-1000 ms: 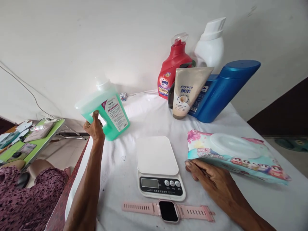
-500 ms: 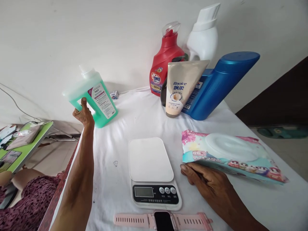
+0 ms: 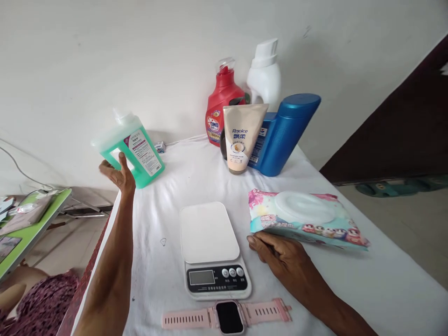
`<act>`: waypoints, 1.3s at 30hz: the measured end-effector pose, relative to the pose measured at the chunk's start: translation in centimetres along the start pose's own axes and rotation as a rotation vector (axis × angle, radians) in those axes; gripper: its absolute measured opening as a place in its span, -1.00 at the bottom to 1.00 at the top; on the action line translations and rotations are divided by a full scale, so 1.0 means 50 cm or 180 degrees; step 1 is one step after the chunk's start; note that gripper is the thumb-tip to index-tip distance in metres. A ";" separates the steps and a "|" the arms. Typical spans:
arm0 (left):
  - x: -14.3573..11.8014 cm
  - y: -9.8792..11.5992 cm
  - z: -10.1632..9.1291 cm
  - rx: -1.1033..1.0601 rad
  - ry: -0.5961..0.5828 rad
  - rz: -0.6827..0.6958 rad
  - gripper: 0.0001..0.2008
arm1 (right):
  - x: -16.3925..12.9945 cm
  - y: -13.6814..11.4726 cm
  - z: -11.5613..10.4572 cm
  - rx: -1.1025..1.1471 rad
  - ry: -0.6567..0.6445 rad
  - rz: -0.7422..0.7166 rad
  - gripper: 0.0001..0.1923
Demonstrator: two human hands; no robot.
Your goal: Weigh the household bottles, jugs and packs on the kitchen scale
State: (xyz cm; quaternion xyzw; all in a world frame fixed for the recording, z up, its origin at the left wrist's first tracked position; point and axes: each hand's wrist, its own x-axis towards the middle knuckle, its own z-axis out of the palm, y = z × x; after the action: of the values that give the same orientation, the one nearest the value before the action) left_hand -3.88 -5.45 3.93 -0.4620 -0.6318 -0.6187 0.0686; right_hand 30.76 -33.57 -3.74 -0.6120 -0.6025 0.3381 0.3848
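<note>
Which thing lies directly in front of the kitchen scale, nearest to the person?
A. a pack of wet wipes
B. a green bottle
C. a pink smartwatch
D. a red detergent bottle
C: the pink smartwatch lies flat on the white cloth just below the kitchen scale, at the near edge of the picture.
</note>
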 end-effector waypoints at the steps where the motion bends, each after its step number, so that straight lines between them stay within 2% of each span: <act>1: -0.012 0.021 -0.011 0.0123 0.0291 0.0075 -0.35 | 0.000 0.002 0.001 0.0021 -0.0004 -0.0003 -0.50; 2: -0.025 0.047 -0.019 0.0182 0.0526 0.0231 -0.28 | -0.001 0.003 0.002 0.0040 -0.0008 -0.0007 -0.50; 3: -0.041 0.079 -0.023 0.0149 0.0589 0.0487 -0.21 | -0.002 0.005 0.003 0.0060 -0.0001 -0.0014 -0.50; 4: -0.059 0.114 -0.022 -0.0017 0.0422 0.0786 -0.16 | -0.002 0.005 0.003 0.0079 0.0007 -0.0023 -0.50; 6: -0.104 0.190 -0.002 -0.0577 -0.0392 0.1238 -0.10 | -0.002 0.004 0.003 0.0111 0.0042 -0.0074 -0.51; 8: -0.158 0.263 0.040 -0.1048 -0.1340 0.1355 -0.09 | -0.002 0.001 0.001 0.0127 0.0071 -0.0134 -0.51; 9: -0.186 0.295 0.066 -0.1200 -0.1688 0.1338 -0.09 | -0.002 -0.001 0.000 0.0139 0.0068 -0.0155 -0.51; 11: -0.239 0.352 0.121 -0.1372 -0.2128 0.1270 -0.07 | -0.002 -0.002 -0.001 0.0161 0.0053 -0.0186 -0.50; 13: -0.283 0.399 0.169 -0.1370 -0.2378 0.1165 -0.05 | -0.002 -0.002 -0.002 0.0163 0.0041 -0.0224 -0.50; 15: -0.313 0.437 0.201 -0.1279 -0.2451 0.1052 -0.09 | -0.002 0.000 -0.001 0.0128 0.0068 -0.0272 -0.50; 19: -0.337 0.485 0.217 -0.0982 -0.2406 0.0844 -0.22 | -0.001 0.003 -0.001 0.0049 0.0118 -0.0345 -0.51; 24: -0.342 0.501 0.191 -0.0704 -0.2303 0.0484 -0.24 | -0.003 0.000 -0.003 0.0000 0.0111 -0.0469 -0.51; 30: -0.334 0.490 0.136 -0.0707 -0.2031 0.0437 -0.21 | -0.005 -0.005 -0.003 0.0087 0.0080 -0.0411 -0.53; 35: -0.270 0.476 0.043 -0.0896 -0.1783 0.0720 -0.26 | -0.005 -0.003 -0.001 0.0036 0.0122 -0.0508 -0.53; 39: -0.231 0.441 -0.062 -0.0936 -0.1919 0.1008 -0.39 | -0.006 0.003 0.000 -0.0056 0.0222 -0.0606 -0.54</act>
State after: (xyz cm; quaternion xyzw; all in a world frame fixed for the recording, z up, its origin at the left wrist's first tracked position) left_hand 15.83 -18.07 12.87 -0.7204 -0.4486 -0.5207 -0.0928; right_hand 30.80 -33.86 -3.89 -0.5667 -0.6472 0.2732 0.4304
